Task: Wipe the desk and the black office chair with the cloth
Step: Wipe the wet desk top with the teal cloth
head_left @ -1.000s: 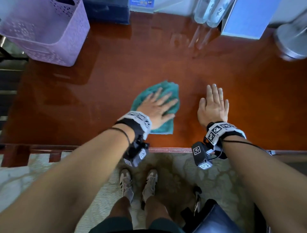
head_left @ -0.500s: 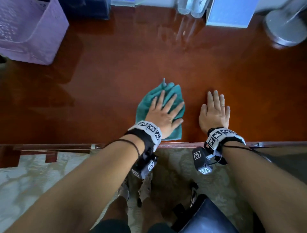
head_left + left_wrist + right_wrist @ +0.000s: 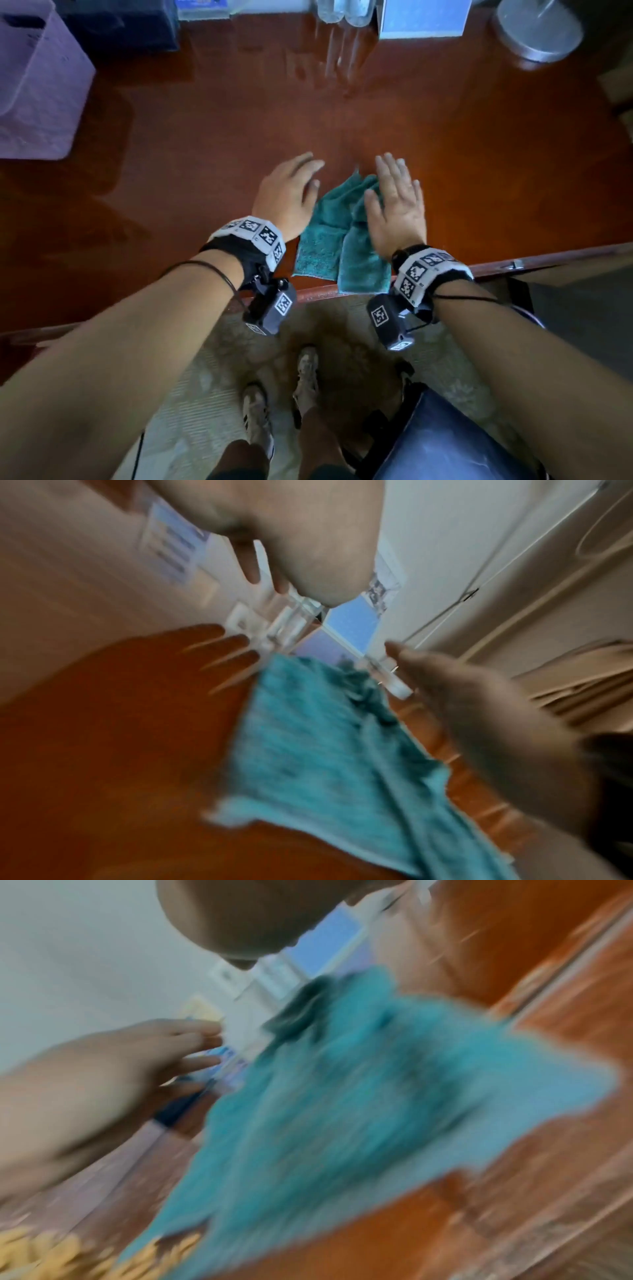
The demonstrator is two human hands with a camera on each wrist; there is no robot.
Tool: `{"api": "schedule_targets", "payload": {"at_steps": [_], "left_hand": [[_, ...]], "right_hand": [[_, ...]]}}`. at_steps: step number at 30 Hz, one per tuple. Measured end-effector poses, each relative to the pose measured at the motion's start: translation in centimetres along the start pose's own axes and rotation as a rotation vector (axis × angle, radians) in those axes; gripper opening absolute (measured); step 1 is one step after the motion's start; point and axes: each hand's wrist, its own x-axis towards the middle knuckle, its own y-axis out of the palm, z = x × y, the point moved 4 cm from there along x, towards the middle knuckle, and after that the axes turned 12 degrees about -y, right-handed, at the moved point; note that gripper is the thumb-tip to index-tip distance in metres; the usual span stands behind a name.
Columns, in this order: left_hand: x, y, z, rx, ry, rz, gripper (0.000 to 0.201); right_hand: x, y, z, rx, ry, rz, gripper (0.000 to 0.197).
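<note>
A teal cloth [image 3: 325,240] lies crumpled on the glossy red-brown desk [image 3: 205,137], one corner hanging over the near edge. My left hand [image 3: 287,195] is just left of the cloth, off it, fingers straight and spread. My right hand [image 3: 394,205] is flat and open over the cloth's right side; I cannot tell whether it touches. The blurred left wrist view shows the cloth [image 3: 325,750] between both hands, as does the right wrist view of the cloth [image 3: 359,1096]. The dark office chair's seat [image 3: 445,442] is at the bottom right, behind me.
A lilac basket [image 3: 34,85] stands at the desk's back left, a dark box [image 3: 120,24] beside it. Clear bottles [image 3: 342,10], a blue box [image 3: 424,17] and a round grey metal base [image 3: 537,31] line the back edge. Patterned carpet lies below.
My left hand has come off the cloth and moved left. My right hand has slid left from bare desk to over the cloth. The cloth now lies nearer the front edge.
</note>
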Motion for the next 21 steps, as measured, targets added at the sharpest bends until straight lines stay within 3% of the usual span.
{"api": "schedule_targets", "payload": {"at_steps": [2,5,7,10,12,14,16,19,21], "left_hand": [[0.6,0.1,3.3,0.245,-0.083,0.076,0.053],[0.2,0.8,7.4,0.397,-0.174,0.260,0.061],[-0.1,0.8,8.4,0.403,-0.134,0.272,0.060],[-0.1,0.9,8.3,0.380,-0.120,0.265,0.060],[0.0,0.9,8.3,0.382,-0.121,0.256,0.061],[0.0,0.9,8.5,0.380,-0.109,0.264,0.060],[0.0,0.9,8.7,0.365,-0.101,0.256,0.060],[0.1,0.7,8.5,0.333,-0.114,0.239,0.060],[0.1,0.7,8.5,0.329,-0.114,0.224,0.061]], "right_hand": [[-0.6,2.9,4.4,0.000,-0.122,0.150,0.056],[-2.7,5.4,4.1,-0.220,-0.049,0.256,0.059],[-3.5,3.9,0.2,-0.306,0.103,0.213,0.061],[-5.9,0.2,-6.0,-0.413,0.496,0.069,0.063],[-6.3,-0.1,-6.5,-0.399,0.679,0.023,0.063],[-5.6,2.0,-3.7,-0.344,0.727,0.043,0.065],[-4.5,4.9,1.7,-0.362,0.540,0.086,0.065],[-4.4,8.3,9.8,-0.282,0.074,0.216,0.062],[-4.5,7.9,10.2,-0.188,-0.116,0.262,0.062]]}}
